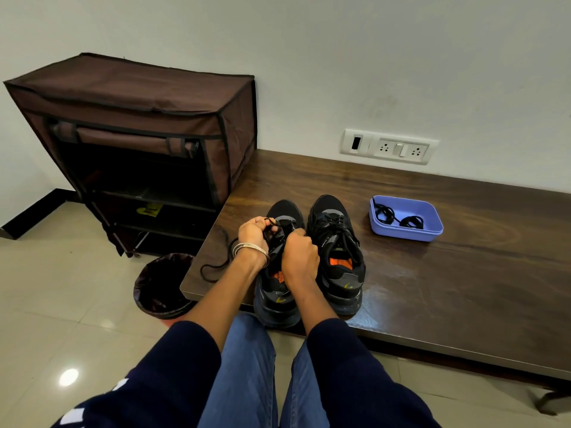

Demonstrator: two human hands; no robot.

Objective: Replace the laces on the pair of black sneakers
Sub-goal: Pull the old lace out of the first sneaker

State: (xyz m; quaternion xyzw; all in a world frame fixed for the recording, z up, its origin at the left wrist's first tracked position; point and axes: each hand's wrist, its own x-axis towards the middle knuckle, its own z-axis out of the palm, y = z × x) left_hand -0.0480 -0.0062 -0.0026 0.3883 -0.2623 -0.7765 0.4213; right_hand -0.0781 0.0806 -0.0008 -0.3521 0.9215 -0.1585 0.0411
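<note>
On the table: a pair of black sneakers (309, 257) stands side by side near the front edge of the dark wooden table (432, 288), toes toward the wall.
Left sneaker: (279, 273) both hands work over it; its heel reaches a little past the table edge.
Right sneaker: (336, 251) it is laced, and no hand touches it.
Left hand: (254, 233) the forearm reaches forward with metal bangles (250, 250) on the wrist; the fingers are curled and pinch a black lace (222, 261) above the eyelets.
Right hand: (301, 253) it is closed into a loose fist on the tongue area of the left sneaker; what exactly it grips I cannot tell.
Lace: from the left hand it trails to the left over the table and hangs past the edge.
Blue tray: (432, 225) it sits on the table to the right of the sneakers, well apart, with bundled black laces (398, 218) inside.
Floor: a dark bin (160, 285) stands just beside the table corner, and a brown fabric shoe rack (139, 118) is behind it.
</note>
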